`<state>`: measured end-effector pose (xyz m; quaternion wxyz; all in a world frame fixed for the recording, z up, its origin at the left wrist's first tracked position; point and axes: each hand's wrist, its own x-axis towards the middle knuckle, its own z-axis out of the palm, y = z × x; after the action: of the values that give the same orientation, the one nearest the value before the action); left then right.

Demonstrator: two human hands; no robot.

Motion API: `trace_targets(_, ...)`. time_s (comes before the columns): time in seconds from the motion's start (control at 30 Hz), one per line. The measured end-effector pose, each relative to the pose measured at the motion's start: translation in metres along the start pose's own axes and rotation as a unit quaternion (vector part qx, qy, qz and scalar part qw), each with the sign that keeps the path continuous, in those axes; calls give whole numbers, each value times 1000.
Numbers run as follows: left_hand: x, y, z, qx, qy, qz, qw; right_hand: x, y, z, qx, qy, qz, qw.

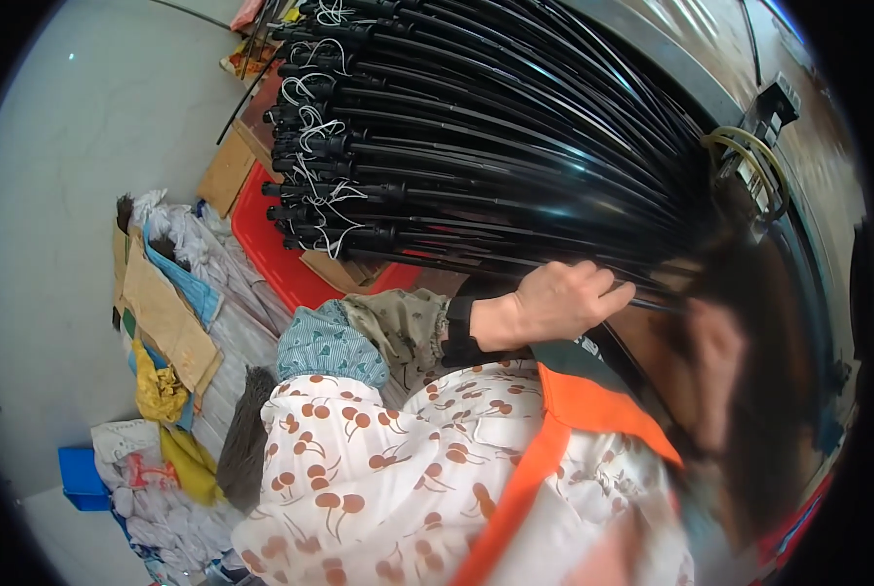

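A large fanned stack of long black rods (pixel 515 146) lies across the upper middle. Dark fittings and loops of white string (pixel 310 127) crowd their left ends. My left hand (pixel 569 301), with a black band on its wrist, is at the near edge of the stack. Its fingers are curled closed around a thin black rod that runs right from the fingertips. My right hand (pixel 715 361) is to the right, smeared by motion, so its fingers cannot be made out. Beside it is a blurred dark mass (pixel 774 391) whose kind is unclear.
Under the string ends stands a red tray or stool (pixel 266 244) with cardboard. On the left lie white plastic wrapping (pixel 237 283), cardboard pieces (pixel 168 308), a yellow bag (pixel 159 386) and a blue box (pixel 83 479). A metal fixture with yellowish loops (pixel 749 161) is at the upper right.
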<state>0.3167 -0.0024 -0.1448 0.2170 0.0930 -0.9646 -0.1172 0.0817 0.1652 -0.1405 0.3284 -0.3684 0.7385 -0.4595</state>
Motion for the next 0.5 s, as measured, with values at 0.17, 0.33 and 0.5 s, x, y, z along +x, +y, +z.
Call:
trace_targets(0.17, -1, 9, 2, -26, -107, -18, 994, -7, -20, 5, -197, -18, -253, 947)
trace_targets(0.33, 5, 13, 5, -74, -161, -32, 984, -12, -8, 20, -194, -37, -297, 934)
trace_targets(0.5, 31, 17, 0, -84, -242, -29, 966, -7, 3, 21, -230, -14, -305, 924)
